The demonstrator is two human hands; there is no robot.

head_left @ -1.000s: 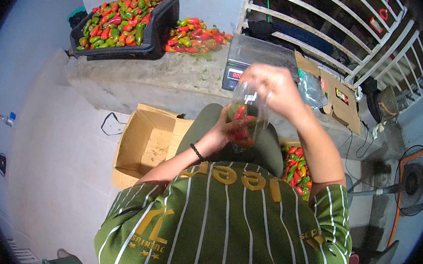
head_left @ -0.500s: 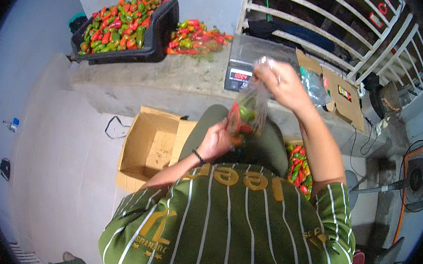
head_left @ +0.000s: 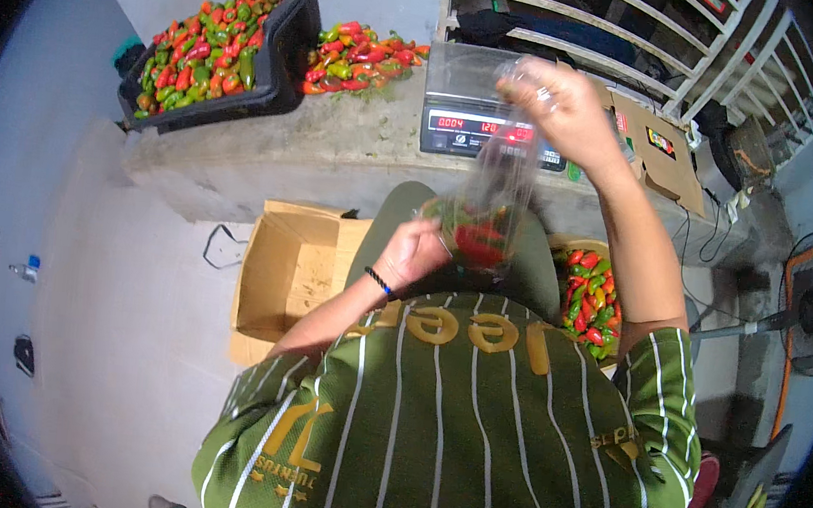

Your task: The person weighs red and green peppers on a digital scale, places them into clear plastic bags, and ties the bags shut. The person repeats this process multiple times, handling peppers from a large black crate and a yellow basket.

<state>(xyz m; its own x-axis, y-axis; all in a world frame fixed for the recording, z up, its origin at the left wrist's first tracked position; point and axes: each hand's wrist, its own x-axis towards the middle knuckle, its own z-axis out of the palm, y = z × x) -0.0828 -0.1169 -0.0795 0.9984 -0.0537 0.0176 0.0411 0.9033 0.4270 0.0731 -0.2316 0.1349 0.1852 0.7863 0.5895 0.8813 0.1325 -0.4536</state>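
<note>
Above my lap hangs a clear plastic bag (head_left: pixel 506 181) with red and green peppers (head_left: pixel 480 245) gathered at its bottom. My right hand (head_left: pixel 563 109) is closed around the bag's bunched top, in front of the digital scale (head_left: pixel 449 141). Lower down, my left hand (head_left: pixel 410 252) is at the left side of the bag's filled part, its fingers curled against the plastic; the fingertips are partly hidden and blurred. The scale, with lit red digits, stands on the concrete ledge (head_left: pixel 338 148), just beyond the bag.
A black crate (head_left: pixel 289 54) heaped with peppers sits on the ledge at far left, beside a loose pepper pile (head_left: pixel 365 58). Flattened cardboard (head_left: pixel 659 145) lies right of the scale. An open cardboard box (head_left: pixel 256 280) stands left of my legs; a container of peppers (head_left: pixel 590 302) is at right.
The bag now hangs longer and straighter, its peppers settled lower. My right hand has risen slightly, still on the top; my left hand has shifted to the bag's side. The view has shifted a little.
</note>
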